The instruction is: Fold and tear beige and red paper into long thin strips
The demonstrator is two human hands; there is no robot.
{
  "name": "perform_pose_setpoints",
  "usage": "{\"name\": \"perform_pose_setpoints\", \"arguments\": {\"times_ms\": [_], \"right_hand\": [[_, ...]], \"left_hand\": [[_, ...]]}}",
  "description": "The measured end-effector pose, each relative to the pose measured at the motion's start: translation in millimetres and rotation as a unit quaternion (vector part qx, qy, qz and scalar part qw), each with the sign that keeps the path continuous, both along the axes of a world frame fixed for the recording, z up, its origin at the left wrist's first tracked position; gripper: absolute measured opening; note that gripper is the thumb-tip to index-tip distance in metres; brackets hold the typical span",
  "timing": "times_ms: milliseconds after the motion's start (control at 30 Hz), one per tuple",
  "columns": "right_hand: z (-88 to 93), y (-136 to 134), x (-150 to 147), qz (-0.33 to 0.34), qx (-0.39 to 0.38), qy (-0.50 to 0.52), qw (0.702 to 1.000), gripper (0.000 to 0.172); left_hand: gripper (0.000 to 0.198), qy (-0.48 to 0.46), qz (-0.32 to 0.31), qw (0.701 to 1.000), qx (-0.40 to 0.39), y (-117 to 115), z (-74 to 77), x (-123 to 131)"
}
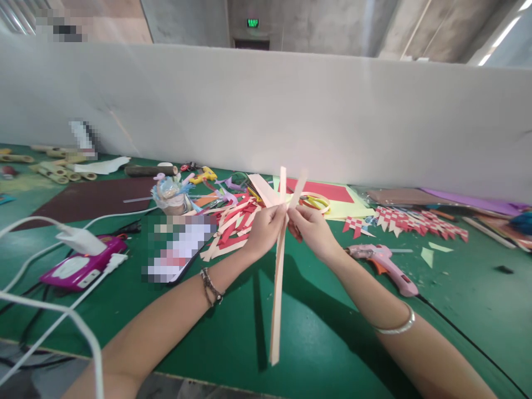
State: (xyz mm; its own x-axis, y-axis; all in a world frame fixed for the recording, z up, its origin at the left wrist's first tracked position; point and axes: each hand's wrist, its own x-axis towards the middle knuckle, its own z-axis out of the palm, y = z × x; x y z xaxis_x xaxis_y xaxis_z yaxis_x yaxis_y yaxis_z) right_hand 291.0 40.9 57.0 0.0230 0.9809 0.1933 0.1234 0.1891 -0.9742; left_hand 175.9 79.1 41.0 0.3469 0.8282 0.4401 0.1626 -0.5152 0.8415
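Both hands meet above the middle of the green table (316, 343), pinching pale paper strips (277, 310). My left hand (268, 224) is closed round a long strip that hangs down toward me and sticks up past the fingers. My right hand (310, 224) pinches a shorter strip whose blurred upper end leans right. How the strips cross between the fingertips is hidden. Just behind the left hand lies a heap of red and pale strips (233, 227). Scissors with yellow handles (322, 205) rest behind the right hand.
A pink glue gun (390, 266) with a black cord lies right of my right forearm. Red-and-white woven paper pieces (415, 221) lie behind it. To the left are a phone (180, 249), a purple power strip (83, 266) with white cables, and a decorated cup (170, 197). A white partition (266, 111) stands behind.
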Motion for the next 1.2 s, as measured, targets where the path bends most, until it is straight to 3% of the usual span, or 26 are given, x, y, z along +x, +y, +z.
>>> {"name": "perform_pose_setpoints", "arguments": {"times_ms": [167, 367, 633, 867, 1200], "right_hand": [[-4.4, -0.2, -1.3, -0.007, -0.008, 0.007, 1.0, 0.032], [-3.6, 2.5, 3.7, -0.066, 0.029, 0.046, 0.996, 0.033], [-0.4, 1.2, 3.7, -0.001, 0.006, -0.006, 1.0, 0.037], [-4.1, 2.1, 3.9, 0.001, -0.002, -0.004, 1.0, 0.033], [-0.8, 2.4, 6.9, -0.066, 0.018, 0.025, 0.997, 0.036]], "left_hand": [[0.042, -0.025, 0.025, 0.999, -0.023, 3.1, 0.9, -0.5], [0.042, 0.03, -0.06, 0.997, -0.025, -2.7, 6.1, 0.0], [0.047, 0.028, -0.049, 0.998, -0.022, -1.3, 3.4, -1.7], [0.045, -0.003, -0.023, 0.998, -0.055, 2.1, 0.5, -1.5], [0.043, 0.03, -0.061, 0.997, -0.048, -0.5, 5.0, -0.9]]}}
